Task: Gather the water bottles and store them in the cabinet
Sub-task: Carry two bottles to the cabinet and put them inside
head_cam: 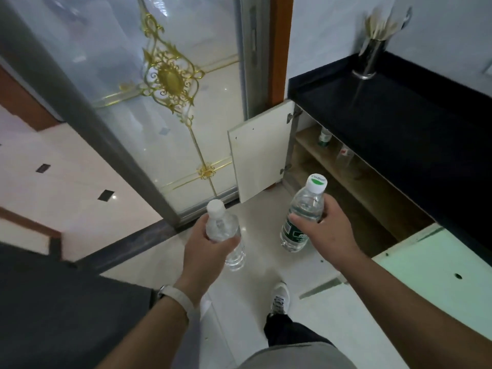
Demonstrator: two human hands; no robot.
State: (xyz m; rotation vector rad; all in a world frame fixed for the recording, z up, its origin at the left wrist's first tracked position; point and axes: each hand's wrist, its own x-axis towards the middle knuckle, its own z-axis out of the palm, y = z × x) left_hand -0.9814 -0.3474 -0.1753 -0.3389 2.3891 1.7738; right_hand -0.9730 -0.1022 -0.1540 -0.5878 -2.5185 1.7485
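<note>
My left hand (206, 245) grips a clear water bottle (226, 230) with a white cap and no label, held over the floor. My right hand (324, 230) grips a green-labelled water bottle (300, 217) with a white and green cap, just in front of the open cabinet (346, 187). Both bottles stand roughly upright. Inside the cabinet, a wooden shelf carries a green-labelled bottle (324, 137) and a clear bottle with a red mark (344, 155); the counter edge hides their tops.
The cabinet's left door (258, 153) swings open toward a glass sliding door (159, 102) with gold ornament. Its right door (439, 265) stands open at my right. A black countertop (399, 123) holds a metal utensil holder (371, 57). My shoe (279, 296) is on the tiled floor.
</note>
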